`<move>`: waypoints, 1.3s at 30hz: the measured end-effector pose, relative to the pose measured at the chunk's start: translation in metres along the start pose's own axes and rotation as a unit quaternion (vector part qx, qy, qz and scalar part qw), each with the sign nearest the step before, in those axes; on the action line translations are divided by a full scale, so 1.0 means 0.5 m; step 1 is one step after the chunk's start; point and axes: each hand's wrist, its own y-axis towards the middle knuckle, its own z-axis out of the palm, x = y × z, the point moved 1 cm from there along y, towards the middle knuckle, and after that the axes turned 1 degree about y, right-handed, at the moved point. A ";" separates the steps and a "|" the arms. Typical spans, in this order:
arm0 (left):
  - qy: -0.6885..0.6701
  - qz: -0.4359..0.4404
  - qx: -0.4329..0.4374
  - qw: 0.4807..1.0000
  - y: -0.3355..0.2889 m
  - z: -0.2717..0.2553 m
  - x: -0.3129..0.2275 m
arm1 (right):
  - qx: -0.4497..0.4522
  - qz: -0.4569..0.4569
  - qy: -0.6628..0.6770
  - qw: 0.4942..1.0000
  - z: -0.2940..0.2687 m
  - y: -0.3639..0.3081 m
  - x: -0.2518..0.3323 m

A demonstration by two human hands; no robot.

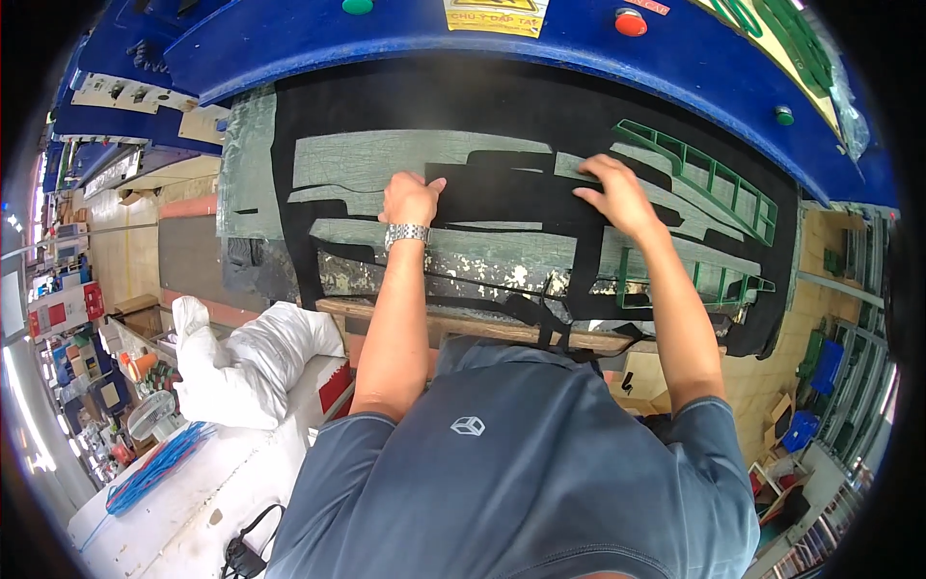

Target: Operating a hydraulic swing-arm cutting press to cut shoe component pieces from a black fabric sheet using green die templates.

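At twelve o'clock a black panel (506,198) is flanked by the left hand (412,205), fingers curled narrow (grip cannot be told), and the right hand (622,196), spread wide; by uneven pulling it could be creased.

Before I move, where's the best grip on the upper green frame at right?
Probably the long rails of the upper green frame, mid-length, right hand coming from above: it's long, narrow, lying slanted, and the gaps between its crossbars leave room to grip.
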 end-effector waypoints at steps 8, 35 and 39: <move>0.017 0.023 0.011 1.000 0.032 -0.004 0.012 | 0.153 0.074 -0.049 0.984 0.023 0.073 0.011; -0.231 0.190 -0.041 0.953 -0.533 -0.327 0.090 | 0.476 -0.133 0.349 0.796 -0.122 0.030 -0.012; -0.304 0.119 -0.110 0.939 -0.774 -0.366 0.224 | 0.549 -0.145 0.319 0.759 -0.091 0.018 0.155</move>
